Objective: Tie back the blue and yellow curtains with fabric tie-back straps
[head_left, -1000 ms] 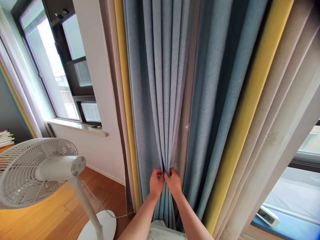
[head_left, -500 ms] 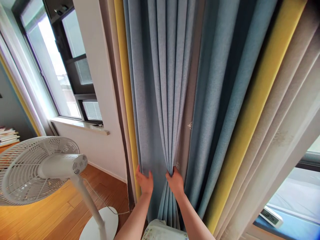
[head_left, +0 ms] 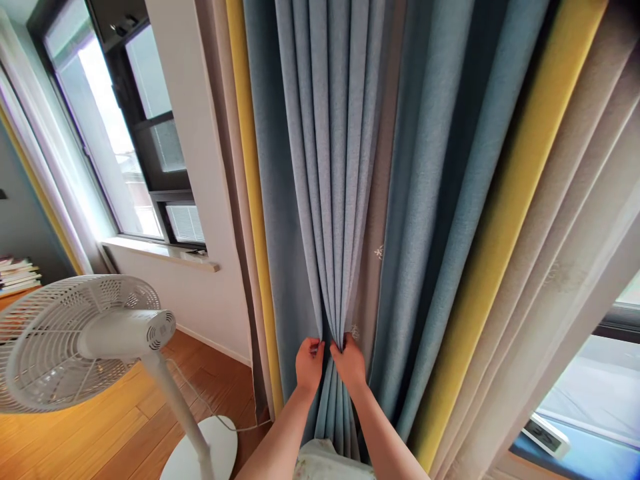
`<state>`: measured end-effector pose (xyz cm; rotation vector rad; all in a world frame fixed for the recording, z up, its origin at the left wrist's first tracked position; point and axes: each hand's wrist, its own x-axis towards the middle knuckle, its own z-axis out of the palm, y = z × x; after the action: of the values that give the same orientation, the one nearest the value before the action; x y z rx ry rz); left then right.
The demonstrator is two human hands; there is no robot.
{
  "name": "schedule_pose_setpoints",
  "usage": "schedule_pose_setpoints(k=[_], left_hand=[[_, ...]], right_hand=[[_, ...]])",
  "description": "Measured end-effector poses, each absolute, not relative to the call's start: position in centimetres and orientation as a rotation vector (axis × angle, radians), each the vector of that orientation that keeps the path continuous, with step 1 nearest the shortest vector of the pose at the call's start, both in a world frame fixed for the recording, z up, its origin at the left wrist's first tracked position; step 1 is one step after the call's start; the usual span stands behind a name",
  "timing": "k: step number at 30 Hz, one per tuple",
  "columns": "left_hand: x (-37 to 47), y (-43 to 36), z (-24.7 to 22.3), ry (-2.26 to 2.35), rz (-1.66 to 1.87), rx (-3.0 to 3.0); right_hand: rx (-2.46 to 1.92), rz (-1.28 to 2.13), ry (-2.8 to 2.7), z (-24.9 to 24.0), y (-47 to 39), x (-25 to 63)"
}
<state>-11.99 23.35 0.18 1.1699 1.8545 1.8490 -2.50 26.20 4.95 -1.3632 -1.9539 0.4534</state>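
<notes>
A blue-grey curtain hangs in front of me, its folds drawn together to a narrow bunch at hand height. My right hand is closed around the gathered pleats. Just to its left, my left hand pinches another fold of the same curtain between thumb and fingers. Below both hands the cloth fans out again. A yellow band of fabric runs down left of the blue, and a wider yellow band lies to the right.
A white standing fan is at the left on the wooden floor, its cord trailing toward the curtain. Behind it are a window and sill. A small digital clock sits at lower right beside a sheer curtain.
My left hand has moved right from the curtain's left edge, closing on a fold and bringing it beside the bunch. My right hand keeps its hold in nearly the same place.
</notes>
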Motion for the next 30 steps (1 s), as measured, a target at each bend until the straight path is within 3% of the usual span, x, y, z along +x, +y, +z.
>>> schedule_pose_setpoints(k=[13,17,19,23,30], left_hand=[[-11.9,21.9,0.4,1.776,1.828,1.584],[-16.3,22.8,0.4,2.262,2.11,0.932],[-19.1,23.3,0.6,2.38,2.051,0.681],[-22.4,23.6,0.9,2.254,1.827,0.801],[-18.0,23.5,0.2,2.075,1.755,1.08]], right_hand=[[-1.397,0.308,-2.021,5.1,26.0,-3.0],[-1.416,0.271,-2.067,5.3,25.9,-2.9],[-1.418,0.273,-2.075,5.2,25.9,-2.8],[-1.382,0.28,-2.082,4.9,26.0,-2.6],[-1.32,0.304,-2.044,4.6,26.4,-3.2]])
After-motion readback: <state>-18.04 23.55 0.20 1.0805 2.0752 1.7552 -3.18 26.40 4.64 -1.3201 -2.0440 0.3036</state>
